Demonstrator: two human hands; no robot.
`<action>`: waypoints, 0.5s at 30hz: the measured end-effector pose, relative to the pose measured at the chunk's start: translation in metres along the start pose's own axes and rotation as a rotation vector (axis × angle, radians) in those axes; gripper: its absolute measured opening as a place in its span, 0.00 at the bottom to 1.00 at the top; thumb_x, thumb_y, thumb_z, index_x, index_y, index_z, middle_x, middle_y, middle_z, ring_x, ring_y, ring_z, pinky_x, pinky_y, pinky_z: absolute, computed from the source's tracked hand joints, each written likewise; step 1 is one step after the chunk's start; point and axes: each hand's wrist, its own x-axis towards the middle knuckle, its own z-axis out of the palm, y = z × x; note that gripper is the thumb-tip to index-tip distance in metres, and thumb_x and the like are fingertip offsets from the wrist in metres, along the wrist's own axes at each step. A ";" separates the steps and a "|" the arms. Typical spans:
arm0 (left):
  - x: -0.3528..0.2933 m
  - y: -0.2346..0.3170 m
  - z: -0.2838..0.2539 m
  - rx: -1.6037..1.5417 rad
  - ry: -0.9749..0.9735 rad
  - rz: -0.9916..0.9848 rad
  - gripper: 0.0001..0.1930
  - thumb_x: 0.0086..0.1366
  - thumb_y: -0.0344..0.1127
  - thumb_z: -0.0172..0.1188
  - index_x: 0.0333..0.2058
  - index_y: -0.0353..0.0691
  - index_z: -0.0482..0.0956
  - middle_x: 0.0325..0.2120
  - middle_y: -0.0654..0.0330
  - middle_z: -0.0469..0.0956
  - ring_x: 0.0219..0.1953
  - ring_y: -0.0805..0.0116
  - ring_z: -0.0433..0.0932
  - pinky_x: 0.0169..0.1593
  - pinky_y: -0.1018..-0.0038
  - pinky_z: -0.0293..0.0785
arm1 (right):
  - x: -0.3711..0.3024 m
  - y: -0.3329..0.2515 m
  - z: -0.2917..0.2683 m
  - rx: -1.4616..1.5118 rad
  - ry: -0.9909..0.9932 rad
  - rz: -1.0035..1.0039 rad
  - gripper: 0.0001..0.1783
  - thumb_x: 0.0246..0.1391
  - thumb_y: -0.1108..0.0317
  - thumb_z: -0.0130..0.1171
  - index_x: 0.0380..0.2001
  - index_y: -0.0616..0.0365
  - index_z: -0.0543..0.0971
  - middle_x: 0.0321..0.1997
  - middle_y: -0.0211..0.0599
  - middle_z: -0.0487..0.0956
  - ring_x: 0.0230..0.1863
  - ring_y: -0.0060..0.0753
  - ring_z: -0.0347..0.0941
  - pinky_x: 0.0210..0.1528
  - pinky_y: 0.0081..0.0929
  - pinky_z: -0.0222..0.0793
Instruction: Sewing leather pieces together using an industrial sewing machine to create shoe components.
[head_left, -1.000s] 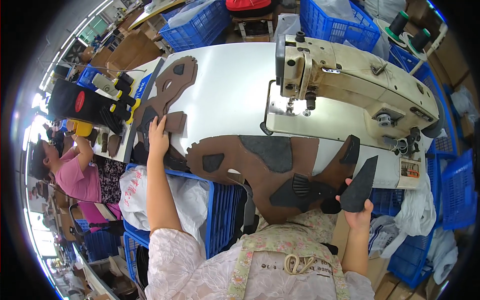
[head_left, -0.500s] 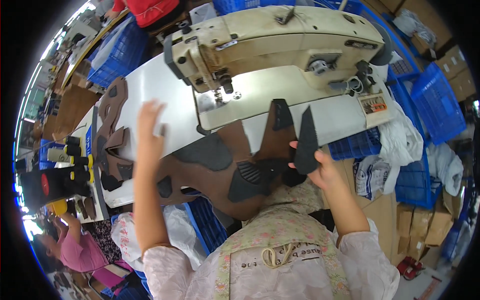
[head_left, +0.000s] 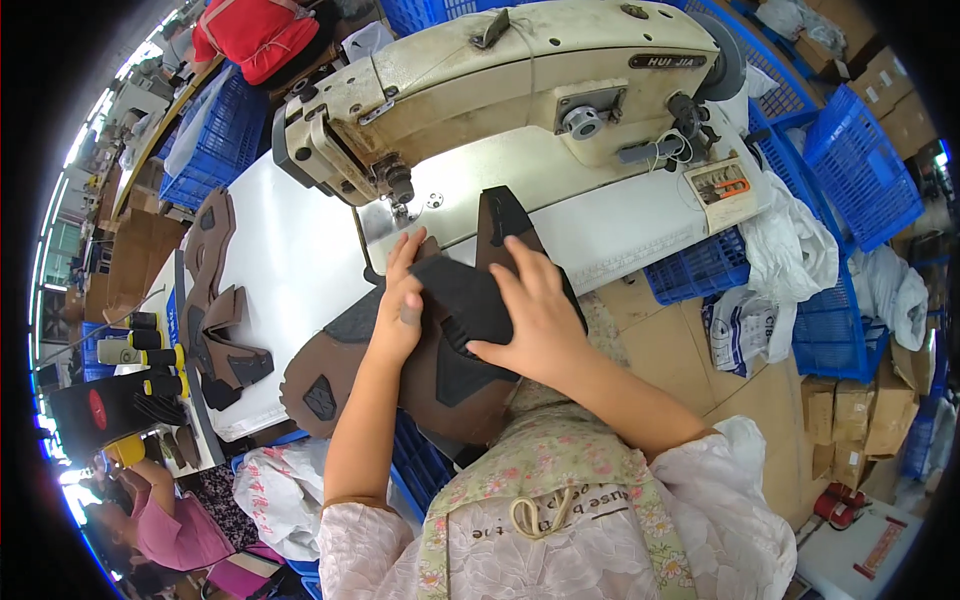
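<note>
A large brown leather-like piece with black patches lies across the front edge of the sewing table and my lap. Over its middle rests a loose black patch piece. My left hand is at the patch's left end, fingers stretched out, with a grey band on one finger. My right hand spreads its fingers and thumb along the patch's right side, touching it. Just beyond the hands stands a cream sewing machine; its needle area is above the brown piece's far edge.
More brown cut pieces lie on the white table to the left. Thread spools stand at far left, where a person in pink sits. Blue crates, white bags and cartons are on the right.
The black patch went from upright in my right hand to lying over the brown piece. My left hand came right and down to it; my right hand moved left and spread. The view shifted.
</note>
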 end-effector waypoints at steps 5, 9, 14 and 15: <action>0.001 0.013 0.001 0.109 -0.059 -0.100 0.21 0.60 0.47 0.64 0.49 0.43 0.82 0.66 0.50 0.60 0.71 0.45 0.48 0.71 0.54 0.38 | 0.022 0.017 0.015 0.082 -0.007 -0.064 0.41 0.40 0.55 0.72 0.53 0.70 0.70 0.64 0.54 0.64 0.61 0.55 0.61 0.61 0.46 0.62; 0.005 0.025 0.000 -0.028 0.003 -0.227 0.26 0.60 0.45 0.64 0.54 0.37 0.75 0.67 0.53 0.61 0.72 0.50 0.48 0.72 0.56 0.36 | 0.063 0.071 0.012 -0.061 0.150 -0.044 0.25 0.50 0.64 0.63 0.52 0.58 0.75 0.64 0.54 0.65 0.61 0.59 0.62 0.63 0.49 0.60; -0.002 0.024 -0.004 0.022 0.013 -0.244 0.27 0.61 0.45 0.63 0.55 0.36 0.73 0.66 0.55 0.62 0.72 0.51 0.48 0.72 0.55 0.33 | 0.076 0.076 0.016 -0.058 0.113 -0.184 0.21 0.46 0.70 0.64 0.47 0.57 0.77 0.58 0.51 0.71 0.57 0.58 0.65 0.59 0.47 0.62; -0.006 0.025 -0.004 0.029 0.037 -0.252 0.26 0.61 0.45 0.64 0.54 0.36 0.74 0.65 0.55 0.63 0.71 0.51 0.48 0.72 0.55 0.32 | 0.076 0.065 0.010 0.037 -0.018 -0.029 0.18 0.46 0.72 0.63 0.44 0.57 0.77 0.53 0.49 0.73 0.53 0.56 0.66 0.56 0.46 0.64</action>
